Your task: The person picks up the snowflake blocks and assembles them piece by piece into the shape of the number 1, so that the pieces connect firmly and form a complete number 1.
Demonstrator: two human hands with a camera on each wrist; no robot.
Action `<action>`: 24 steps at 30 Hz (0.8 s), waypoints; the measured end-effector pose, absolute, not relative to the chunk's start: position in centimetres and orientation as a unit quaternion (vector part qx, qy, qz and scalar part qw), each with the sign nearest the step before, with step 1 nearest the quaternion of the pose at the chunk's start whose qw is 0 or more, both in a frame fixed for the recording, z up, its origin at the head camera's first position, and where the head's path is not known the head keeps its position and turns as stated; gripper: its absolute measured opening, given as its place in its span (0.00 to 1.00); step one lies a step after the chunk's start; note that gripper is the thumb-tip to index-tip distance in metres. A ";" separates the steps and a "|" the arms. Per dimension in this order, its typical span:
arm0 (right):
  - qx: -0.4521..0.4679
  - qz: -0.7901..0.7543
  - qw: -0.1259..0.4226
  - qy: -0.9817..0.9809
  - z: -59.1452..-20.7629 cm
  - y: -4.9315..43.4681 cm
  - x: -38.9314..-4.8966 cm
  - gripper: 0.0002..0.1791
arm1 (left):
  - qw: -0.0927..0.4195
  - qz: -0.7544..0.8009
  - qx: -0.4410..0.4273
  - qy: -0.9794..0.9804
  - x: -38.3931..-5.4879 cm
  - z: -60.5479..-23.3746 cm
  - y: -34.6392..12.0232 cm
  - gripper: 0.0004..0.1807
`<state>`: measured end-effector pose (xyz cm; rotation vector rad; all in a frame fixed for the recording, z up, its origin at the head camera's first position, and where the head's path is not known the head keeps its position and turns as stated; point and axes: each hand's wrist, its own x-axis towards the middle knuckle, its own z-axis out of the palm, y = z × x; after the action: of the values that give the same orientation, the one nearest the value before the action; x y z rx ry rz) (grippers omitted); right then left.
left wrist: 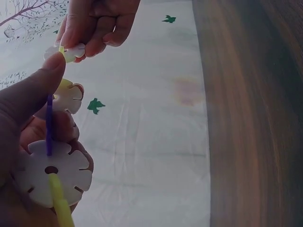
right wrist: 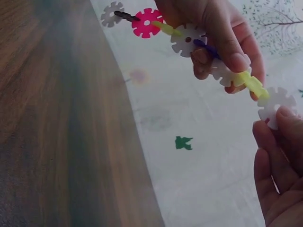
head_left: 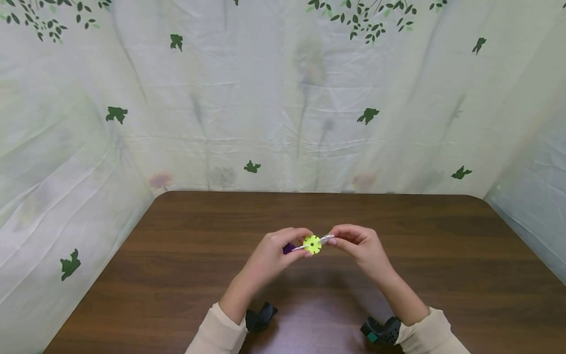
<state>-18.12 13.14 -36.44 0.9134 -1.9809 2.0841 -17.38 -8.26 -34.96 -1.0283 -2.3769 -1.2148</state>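
Note:
Both hands hold a chain of notched, flower-like plastic discs slotted together crosswise, raised above the table. My left hand (head_left: 274, 253) grips it mid-chain, with thumb and fingers about a white disc beside the purple disc (left wrist: 49, 127). At the chain's end, my right hand (head_left: 364, 248) pinches a white disc (right wrist: 274, 100) between thumb and fingers. Between the two hands a yellow disc (head_left: 312, 244) faces the head view, joined edge-on to the white ones. Past the left hand, in the right wrist view, the chain runs on through white, yellow, pink (right wrist: 140, 28), dark and greyish discs.
The brown wooden table (head_left: 185, 285) spreads below the hands. A pale curtain (head_left: 265, 98) with leaf and bird prints hangs behind it and along both sides. Black wrist devices (head_left: 261, 318) sit by the cream sleeves (head_left: 221, 332).

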 end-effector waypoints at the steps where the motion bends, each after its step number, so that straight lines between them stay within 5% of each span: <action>1: 0.307 0.689 0.065 -0.654 -36.5 13.1 -18.1 0.06 | 0.140 -0.419 -0.358 -0.823 -17.4 -35.0 -8.3 0.15; 24: 0.317 0.652 0.101 -0.681 -37.5 12.5 -18.2 0.04 | 0.136 -0.418 -0.362 -0.822 -17.7 -35.6 -8.3 0.16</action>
<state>-18.21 12.48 -37.47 0.9364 -2.0118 1.9278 -17.70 -8.30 -35.59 -1.0479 -2.3808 -1.2089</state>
